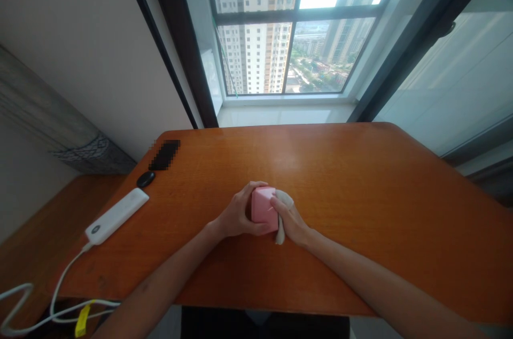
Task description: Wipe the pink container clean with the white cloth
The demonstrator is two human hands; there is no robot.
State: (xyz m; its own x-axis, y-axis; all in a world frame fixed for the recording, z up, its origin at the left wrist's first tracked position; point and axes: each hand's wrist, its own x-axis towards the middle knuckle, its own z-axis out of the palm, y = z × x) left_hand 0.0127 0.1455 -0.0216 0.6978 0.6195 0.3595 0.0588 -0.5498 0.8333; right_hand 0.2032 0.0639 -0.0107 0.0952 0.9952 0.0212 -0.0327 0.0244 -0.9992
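- At the near left, we see a white cable (60, 280) with a yellow tag (82, 320); both are apart from our hands.
- At the near middle of the wooden table (360, 179), our left hand (236, 214) grasps the pink block (262, 211) from its left side. The thumb lies along the near side, and the fingers reach around the far side.
- Our right hand (294, 221) grasps the pale cloth (285, 198) at the block's right side. Its thumb lies on the block; its other fingers are partly hidden, so we cannot tell how far they curl.
- To handle these well, we judge that the left hand should be steady and the pressure of the right thumb light. It would help to hold the loose cloth clear of the thumb, so that nothing slips.
- The block looks box-shaped, smooth and evenly pink, with soft edges. A small pale line shows near the right thumb. The cloth is off-white and bunched, and one end hangs toward us.
- Farther, on the left, there are a long white box (117, 216), a black round object (146, 179) and a blurred dark item (165, 155).
- Farthest, beyond the table, is the window (295, 16).
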